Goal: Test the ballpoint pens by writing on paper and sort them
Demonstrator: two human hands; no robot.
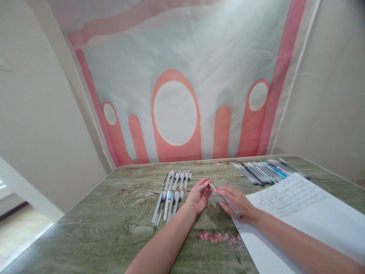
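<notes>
Both of my hands meet over the middle of the table around a slim clear pen (235,211) with a dark end. The pen slants from upper left to lower right, its dark end pointing toward me. My right hand (238,201) grips it along the barrel. At the far end, the fingertips of my left hand (199,196) pinch its tip, palm turned partly up and the other fingers curled. Whether a cap sits between those fingertips is too small to make out. Beside my left hand lie two rows of pens and caps (170,201).
On the right lies a white sheet of paper (319,228) with rows of handwriting, partly under my right forearm. Behind it is a row of several pens (259,173), some blue. The wood-patterned table (99,224) bears printed pink flowers; a pink-and-grey backdrop (176,45) hangs behind.
</notes>
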